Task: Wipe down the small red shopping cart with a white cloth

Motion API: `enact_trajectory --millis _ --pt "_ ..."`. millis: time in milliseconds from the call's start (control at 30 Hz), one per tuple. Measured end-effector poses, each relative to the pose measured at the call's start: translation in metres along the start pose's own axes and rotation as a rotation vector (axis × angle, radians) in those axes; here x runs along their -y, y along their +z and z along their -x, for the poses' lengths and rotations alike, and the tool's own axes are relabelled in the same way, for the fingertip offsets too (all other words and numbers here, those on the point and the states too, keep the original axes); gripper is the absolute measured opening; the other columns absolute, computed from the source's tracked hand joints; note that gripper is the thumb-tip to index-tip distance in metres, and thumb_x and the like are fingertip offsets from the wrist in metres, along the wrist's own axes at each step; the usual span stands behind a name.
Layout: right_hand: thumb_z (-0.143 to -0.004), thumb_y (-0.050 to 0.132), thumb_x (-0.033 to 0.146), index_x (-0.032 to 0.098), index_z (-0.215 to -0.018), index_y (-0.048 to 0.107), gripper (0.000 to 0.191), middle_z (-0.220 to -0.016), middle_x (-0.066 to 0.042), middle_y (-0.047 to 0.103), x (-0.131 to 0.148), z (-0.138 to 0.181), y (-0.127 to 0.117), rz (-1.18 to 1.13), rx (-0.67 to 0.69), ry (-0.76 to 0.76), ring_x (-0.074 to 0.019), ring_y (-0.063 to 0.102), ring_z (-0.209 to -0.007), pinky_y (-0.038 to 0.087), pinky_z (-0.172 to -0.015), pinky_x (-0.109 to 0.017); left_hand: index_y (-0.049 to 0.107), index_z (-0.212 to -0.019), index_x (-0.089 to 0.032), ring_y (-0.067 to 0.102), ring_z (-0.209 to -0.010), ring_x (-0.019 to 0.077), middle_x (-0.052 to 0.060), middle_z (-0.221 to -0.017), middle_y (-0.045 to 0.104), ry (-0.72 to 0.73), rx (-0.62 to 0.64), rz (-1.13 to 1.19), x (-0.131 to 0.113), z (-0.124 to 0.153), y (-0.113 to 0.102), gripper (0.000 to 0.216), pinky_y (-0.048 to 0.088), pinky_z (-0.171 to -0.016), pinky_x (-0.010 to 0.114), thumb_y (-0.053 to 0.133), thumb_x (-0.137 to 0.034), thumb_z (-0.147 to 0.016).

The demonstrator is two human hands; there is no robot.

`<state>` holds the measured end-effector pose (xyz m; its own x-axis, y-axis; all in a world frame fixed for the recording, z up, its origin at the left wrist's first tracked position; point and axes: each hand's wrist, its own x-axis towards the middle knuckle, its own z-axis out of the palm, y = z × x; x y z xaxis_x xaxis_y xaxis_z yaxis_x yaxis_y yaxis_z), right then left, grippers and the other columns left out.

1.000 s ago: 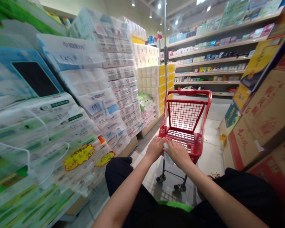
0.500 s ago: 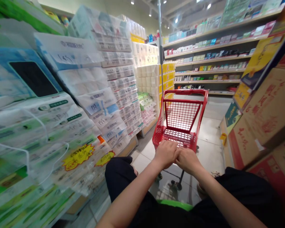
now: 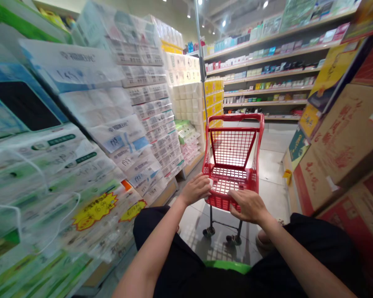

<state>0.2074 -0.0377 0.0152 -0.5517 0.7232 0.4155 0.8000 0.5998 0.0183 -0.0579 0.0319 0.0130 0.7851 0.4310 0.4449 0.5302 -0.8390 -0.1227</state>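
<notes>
A small red shopping cart (image 3: 233, 145) stands in front of me, its mesh basket unoccupied by goods. My left hand (image 3: 196, 189) is at the basket's near left corner, fingers curled together, with a small white bit at the fingertips that I cannot identify. Beside the near edge of the basket is my right hand (image 3: 250, 205), fingers stretched forward and thumb apart below them. Red mesh shows between that thumb and the fingers. Whether the right hand presses on the cart cannot be told.
Stacked tissue packs (image 3: 124, 140) with yellow price tags (image 3: 95, 211) line the left side. Cardboard boxes (image 3: 348, 136) rise on the right. Shelves (image 3: 267, 70) of small packaged goods stand behind the cart. A green seat edge (image 3: 228, 266) shows between my legs.
My hands, together before at the cart's near edge, have moved apart, left hand to the left and right hand slightly to the right. The view has shifted a little.
</notes>
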Motion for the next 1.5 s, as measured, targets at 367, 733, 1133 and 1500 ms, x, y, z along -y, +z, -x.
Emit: enact_trajectory --millis 367,733,1133,1500 --pt "-0.088 0.047 0.031 0.020 -0.086 0.059 0.016 -0.080 -0.002 0.067 -0.049 0.019 -0.006 0.008 -0.051 0.007 -0.0163 0.058 -0.072 0.031 -0.069 -0.030 0.058 -0.090 -0.018 0.053 -0.094 0.0203 0.007 -0.093 0.059 -0.045 -0.094 -0.069 -0.051 -0.024 0.023 0.033 0.043 -0.096 0.040 0.042 -0.047 -0.097" --pt "-0.096 0.034 0.022 0.017 -0.088 0.059 0.027 -0.073 -0.004 0.064 0.000 0.001 0.007 -0.033 -0.252 0.164 -0.0157 0.054 -0.067 0.029 -0.068 -0.031 0.056 -0.112 -0.014 0.057 -0.107 0.0207 0.012 -0.114 0.061 0.044 -0.085 -0.059 -0.087 -0.039 0.023 0.033 0.044 -0.097 0.036 0.037 -0.036 -0.098" --pt "-0.092 0.044 0.022 0.019 -0.071 0.053 0.023 -0.065 -0.001 0.058 -0.005 0.002 0.011 -0.002 -0.265 0.076 -0.0145 0.048 -0.063 0.027 -0.068 -0.033 0.059 -0.118 -0.026 0.041 -0.134 0.0175 0.003 -0.132 0.057 0.059 -0.013 -0.077 -0.007 -0.015 -0.004 0.026 0.020 -0.121 0.042 0.044 -0.032 -0.097" --pt "-0.090 0.046 0.019 0.019 -0.077 0.061 0.020 -0.070 -0.002 0.062 -0.002 0.015 0.016 -0.087 -0.291 0.043 -0.0141 0.050 -0.066 0.029 -0.069 -0.032 0.054 -0.124 -0.024 0.021 -0.145 0.0206 0.002 -0.157 0.027 -0.473 -0.087 -0.128 0.120 -0.001 -0.038 0.031 0.015 -0.121 0.048 0.039 -0.020 -0.098"
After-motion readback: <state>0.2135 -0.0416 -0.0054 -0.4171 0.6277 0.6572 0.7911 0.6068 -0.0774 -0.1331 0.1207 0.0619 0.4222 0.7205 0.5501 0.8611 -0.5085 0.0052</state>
